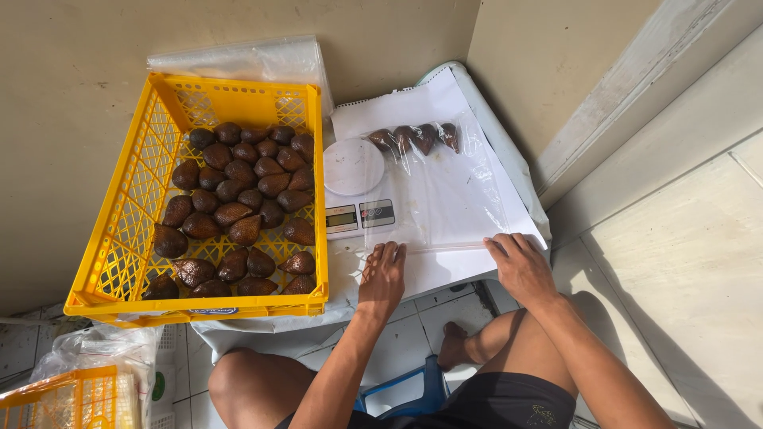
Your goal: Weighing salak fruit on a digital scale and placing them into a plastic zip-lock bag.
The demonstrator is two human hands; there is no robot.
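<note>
- The left hand [381, 276] lies flat, fingers stretched forward, pressing on the near left corner of a clear plastic bag [445, 199]; it grips nothing.
- The right hand [520, 266] rests on the bag's near right corner, fingers loosely curled onto the edge; whether it pinches the plastic I cannot tell.
- The bag lies flat on a white sheet [413, 103] that covers a low white table [509, 151], just right of a small white digital kitchen scale [354, 187].
- The bag's long axis runs away from the person: its mouth edge is at the hands, its closed end toward the wall.
- At that far end sit four brown snake fruits [415, 138], in a row across the bag.
- Left of the scale stands one yellow lattice crate [135, 199], its bottom covered with roughly thirty more scaly brown snake fruits [238, 206], pointed tips turned every way.
- A folded clear plastic sheet [254, 59] leans behind the crate against a beige wall [71, 95].
- The corner of a second yellow crate [63, 401] shows at lower left, on a pale tiled floor [413, 318].
- The person sits with bare knees under the table edge, one foot on the tiles.
- Sunlight falls across the right side; a light door frame [636, 87] rises there.
</note>
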